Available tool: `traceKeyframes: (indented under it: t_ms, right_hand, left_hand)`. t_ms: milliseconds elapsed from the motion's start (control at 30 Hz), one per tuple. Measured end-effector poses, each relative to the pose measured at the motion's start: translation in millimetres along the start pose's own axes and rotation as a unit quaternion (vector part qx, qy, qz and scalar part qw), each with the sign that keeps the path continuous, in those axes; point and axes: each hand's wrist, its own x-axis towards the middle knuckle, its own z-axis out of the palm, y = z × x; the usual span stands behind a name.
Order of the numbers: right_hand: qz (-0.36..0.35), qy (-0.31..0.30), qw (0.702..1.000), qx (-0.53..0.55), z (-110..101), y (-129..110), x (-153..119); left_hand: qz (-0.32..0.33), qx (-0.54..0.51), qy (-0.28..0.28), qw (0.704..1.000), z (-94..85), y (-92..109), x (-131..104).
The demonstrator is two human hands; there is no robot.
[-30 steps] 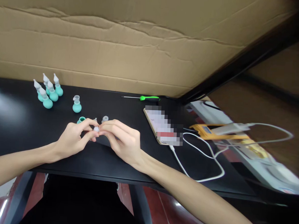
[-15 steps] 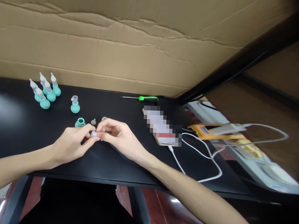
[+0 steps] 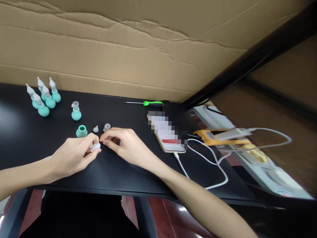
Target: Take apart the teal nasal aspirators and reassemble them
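Observation:
My left hand point(image 3: 72, 156) is closed, its thumb and fingers gripping a small white plastic piece point(image 3: 95, 147) that is mostly covered. Just to its right, my right hand point(image 3: 123, 143) has thumb and index fingertips pinched together; whatever is between them is too small to make out. Beyond my left fingers stands an open turquoise bulb point(image 3: 81, 131). Beside it on the table lie a small translucent stopper point(image 3: 95, 129) and a translucent ring-shaped collar point(image 3: 106, 127), close to my right fingertips.
A turquoise bulb with a clear neck point(image 3: 76, 113) stands farther back. Several white-tipped turquoise bulbs point(image 3: 43, 109) are grouped at left. A green-handled screwdriver point(image 3: 152, 103), a phone point(image 3: 169, 140) and a white cable point(image 3: 220, 163) lie to the right. Cardboard point(image 3: 98, 51) rises behind the black table.
My hands have drawn slightly apart. The white piece stays in my left hand, and the collar behind my right fingers shows more fully. The whole view has shifted a little.

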Motion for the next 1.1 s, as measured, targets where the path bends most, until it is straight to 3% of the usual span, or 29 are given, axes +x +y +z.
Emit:
traceKeyframes:
  t_ms: [133,267,633,800,1100]
  right_hand:
    - [-0.054,0.019,0.992,-0.113,11,6,-2]
    - [-0.096,0.014,0.977,-0.188,17,12,-5]
    - [-0.109,0.022,0.981,-0.157,15,10,-5]
    - [-0.134,0.012,0.973,-0.188,14,8,-5]
    - [-0.156,-0.016,0.952,-0.263,12,7,-8]
  left_hand:
    - [0.035,0.05,-0.027,0.998,-0.8,-1,0]
    - [0.026,0.077,-0.082,0.993,1.9,-5,-1]
    - [0.009,0.063,-0.098,0.993,3.0,-6,0]
    - [0.017,0.069,-0.065,0.995,0.8,1,0]
    - [0.073,0.098,0.107,0.987,-14.2,6,10]
